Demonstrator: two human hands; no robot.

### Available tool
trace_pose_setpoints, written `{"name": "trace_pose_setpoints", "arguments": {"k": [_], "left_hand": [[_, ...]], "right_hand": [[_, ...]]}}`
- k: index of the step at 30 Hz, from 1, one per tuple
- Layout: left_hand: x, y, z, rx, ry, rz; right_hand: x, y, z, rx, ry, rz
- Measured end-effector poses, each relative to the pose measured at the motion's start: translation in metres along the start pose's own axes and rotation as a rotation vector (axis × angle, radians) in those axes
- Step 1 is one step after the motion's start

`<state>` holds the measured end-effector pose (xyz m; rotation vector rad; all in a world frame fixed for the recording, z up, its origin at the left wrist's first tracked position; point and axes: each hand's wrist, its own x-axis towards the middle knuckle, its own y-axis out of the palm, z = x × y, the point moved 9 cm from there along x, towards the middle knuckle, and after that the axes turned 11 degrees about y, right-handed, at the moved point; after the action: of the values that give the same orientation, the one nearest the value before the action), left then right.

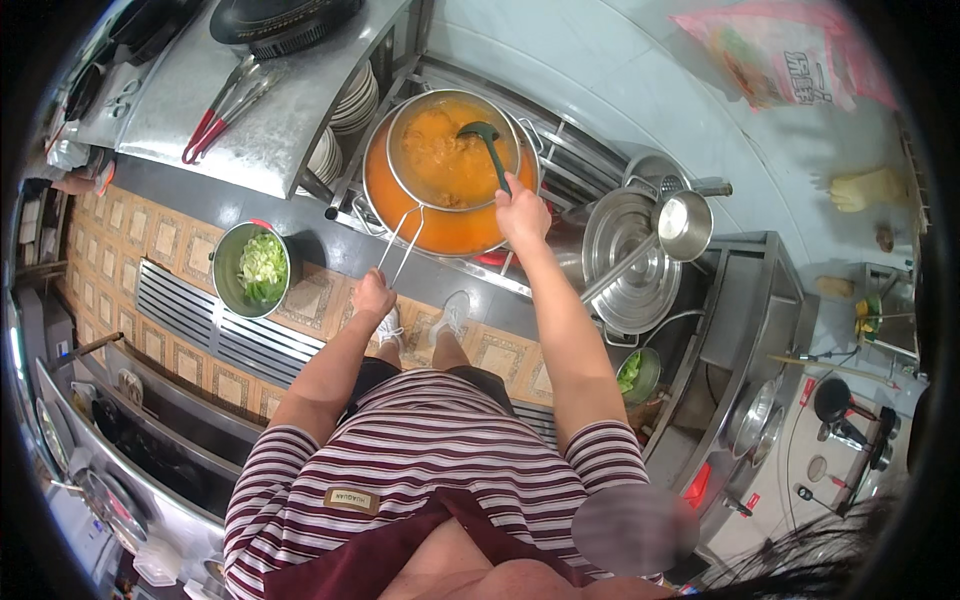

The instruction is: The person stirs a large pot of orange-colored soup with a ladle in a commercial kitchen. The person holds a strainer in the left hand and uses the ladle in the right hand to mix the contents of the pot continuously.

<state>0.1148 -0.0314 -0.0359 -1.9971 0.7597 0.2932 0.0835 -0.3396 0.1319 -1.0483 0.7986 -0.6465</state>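
Note:
A large metal pot of orange broth (457, 234) stands on a metal rack in front of me. Within its rim rests a round long-handled strainer (454, 150), filled with orange liquid and brownish lumps. My left hand (373, 294) is closed around the end of the strainer's wire handle, on the near side of the pot. My right hand (523, 214) grips the handle of a dark green ladle or spoon (495, 150), whose head dips into the liquid inside the strainer. How deep the strainer sits is hidden by the broth.
A pot of chopped greens (262, 274) is on the left. Right of the broth stand a lidded metal pot (637, 270) and a long-handled metal dipper (685, 225). Red-handled tongs (214, 127) lie on the steel counter (255, 146), above stacked plates (356, 101).

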Motion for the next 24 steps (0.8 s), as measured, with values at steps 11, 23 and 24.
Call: {"name": "trace_pose_setpoints", "arguments": {"k": [11,23,24], "left_hand": [[0.000,-0.001,-0.002,0.006,-0.002,0.016],[0.000,0.000,-0.001,0.010,-0.016,0.018],[0.000,0.001,0.000,0.005,-0.013,0.018]], "right_hand": [[-0.033,0.016,-0.023,0.101,0.074,0.177],[-0.056,-0.003,-0.038,-0.028,-0.035,0.252],[-0.051,0.003,-0.031,-0.038,-0.024,0.226]]}}
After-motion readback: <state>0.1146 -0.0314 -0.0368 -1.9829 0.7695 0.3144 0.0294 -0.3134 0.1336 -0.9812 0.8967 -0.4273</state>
